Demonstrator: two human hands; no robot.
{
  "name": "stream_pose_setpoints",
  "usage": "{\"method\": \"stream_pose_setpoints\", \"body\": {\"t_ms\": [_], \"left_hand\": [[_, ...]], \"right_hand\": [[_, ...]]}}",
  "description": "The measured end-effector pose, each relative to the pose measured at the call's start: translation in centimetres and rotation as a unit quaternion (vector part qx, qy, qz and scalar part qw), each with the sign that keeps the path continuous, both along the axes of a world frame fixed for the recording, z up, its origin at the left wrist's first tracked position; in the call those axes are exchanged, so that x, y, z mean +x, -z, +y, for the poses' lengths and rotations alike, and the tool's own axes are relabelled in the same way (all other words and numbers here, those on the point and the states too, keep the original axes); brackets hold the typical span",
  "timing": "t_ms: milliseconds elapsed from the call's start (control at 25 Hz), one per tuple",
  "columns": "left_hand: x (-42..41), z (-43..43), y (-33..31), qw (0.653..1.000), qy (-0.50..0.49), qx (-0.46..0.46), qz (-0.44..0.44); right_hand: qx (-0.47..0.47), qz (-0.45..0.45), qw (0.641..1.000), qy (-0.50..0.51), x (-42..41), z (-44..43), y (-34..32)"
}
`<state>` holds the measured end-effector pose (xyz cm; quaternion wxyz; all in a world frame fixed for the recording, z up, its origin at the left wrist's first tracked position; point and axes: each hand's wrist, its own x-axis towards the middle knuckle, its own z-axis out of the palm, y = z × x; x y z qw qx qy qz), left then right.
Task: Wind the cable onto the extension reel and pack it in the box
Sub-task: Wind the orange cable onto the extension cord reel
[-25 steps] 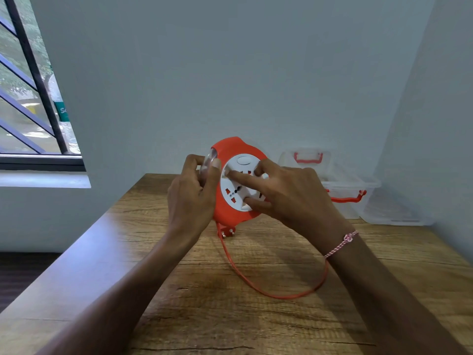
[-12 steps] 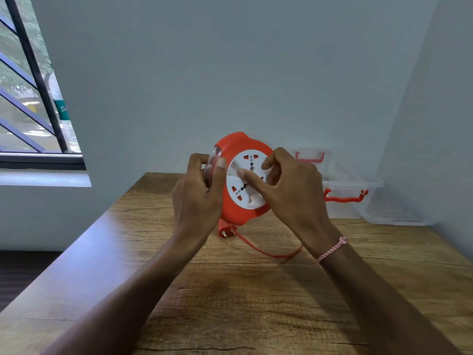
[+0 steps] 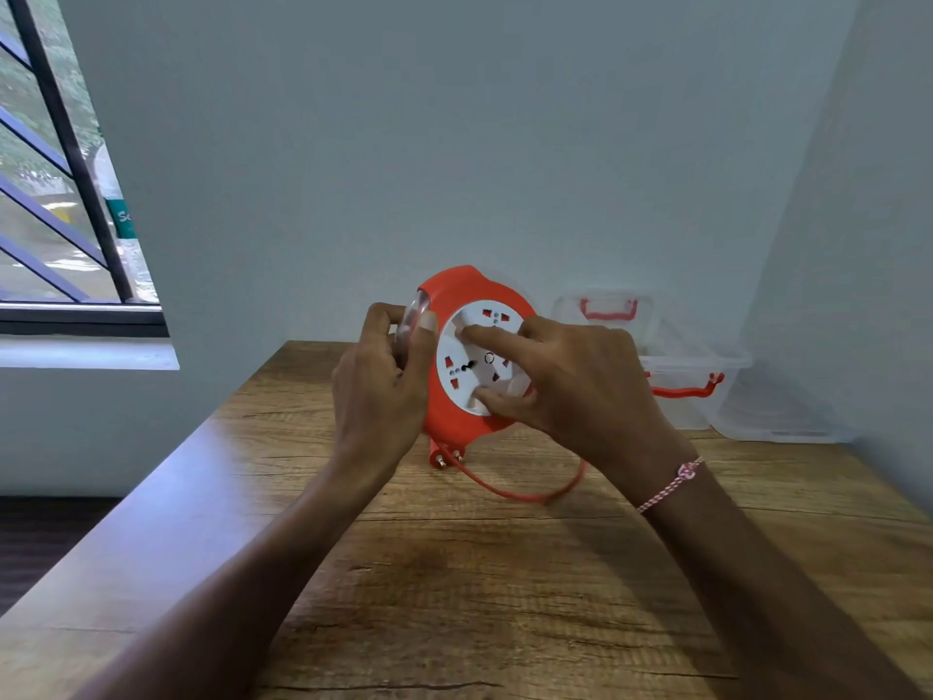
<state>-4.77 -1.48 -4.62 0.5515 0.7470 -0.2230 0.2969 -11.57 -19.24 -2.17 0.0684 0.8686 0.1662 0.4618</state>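
Note:
An orange extension reel (image 3: pixel 457 295) with a white socket face (image 3: pixel 472 366) is held upright above the wooden table (image 3: pixel 454 598). My left hand (image 3: pixel 378 391) grips its left rim, fingers curled round the clear back edge. My right hand (image 3: pixel 580 386) lies on the white face, its index finger and thumb pressing on the disc. A short loop of orange cable (image 3: pixel 525 492) hangs from the reel's bottom to the table, ending in the plug (image 3: pixel 444 457) just below the reel.
A clear plastic box (image 3: pixel 691 376) with orange clips stands at the table's back right, near the wall corner. Its clear lid (image 3: pixel 777 416) lies beside it on the right. A barred window (image 3: pixel 60 194) is on the left.
The white face has turned under my right hand's fingers. The loose cable loop is far shorter than a second ago, and the plug still sits just below the reel.

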Motion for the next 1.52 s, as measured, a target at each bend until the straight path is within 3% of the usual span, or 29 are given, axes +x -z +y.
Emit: {"method": "stream_pose_setpoints", "body": {"t_ms": [80, 160, 240, 320, 400, 480, 600, 760, 880, 1000, 1160, 1360, 1520], "left_hand": [[-0.2, -0.4, 0.2, 1.0, -0.008, 0.004, -0.02], [-0.4, -0.6, 0.3, 0.999, -0.019, 0.009, -0.031], [-0.4, -0.7, 0.4, 0.999, -0.022, 0.009, -0.025], [-0.3, -0.6, 0.4, 1.0, -0.024, 0.007, -0.014], [-0.1, -0.4, 0.3, 1.0, -0.024, 0.001, -0.003], [0.3, -0.2, 0.3, 1.0, -0.027, -0.009, 0.008], [0.7, 0.2, 0.1, 0.999, -0.022, -0.023, 0.021], [0.4, 0.0, 0.1, 1.0, -0.009, -0.013, 0.018], [0.3, -0.1, 0.2, 1.0, -0.013, -0.004, 0.003], [0.2, -0.3, 0.4, 0.999, -0.027, 0.011, -0.016], [0.2, -0.5, 0.6, 0.998, -0.033, 0.033, -0.032], [0.0, -0.5, 0.6, 1.0, -0.015, 0.02, -0.012], [-0.5, -0.9, 0.8, 0.999, -0.024, 0.004, -0.036]], "right_hand": [[0.144, 0.006, 0.989, 0.014, 0.0, 1.3, 0.4], [0.364, 0.062, 0.929, 0.032, 0.5, 2.6, 0.6], [0.467, 0.105, 0.877, 0.043, 0.9, 2.9, 0.5], [0.404, 0.073, 0.911, 0.042, 0.7, 2.4, 0.3], [0.255, 0.012, 0.967, 0.014, 0.3, 1.4, 0.0], [0.106, 0.026, 0.994, -0.016, 0.1, 0.2, -0.4], [-0.031, 0.065, 0.997, -0.002, 0.2, -1.0, -0.5], [-0.07, 0.038, 0.996, 0.035, 0.2, -0.7, -0.5], [-0.019, 0.018, 1.0, 0.015, 0.1, -0.2, -0.3], [0.128, 0.053, 0.99, 0.009, 0.1, 1.0, 0.3], [0.379, 0.117, 0.918, 0.026, 0.4, 2.4, 0.5], [0.472, 0.151, 0.868, 0.016, 0.6, 2.7, 0.5], [0.563, 0.17, 0.808, 0.005, 0.7, 3.2, 0.3]]}}
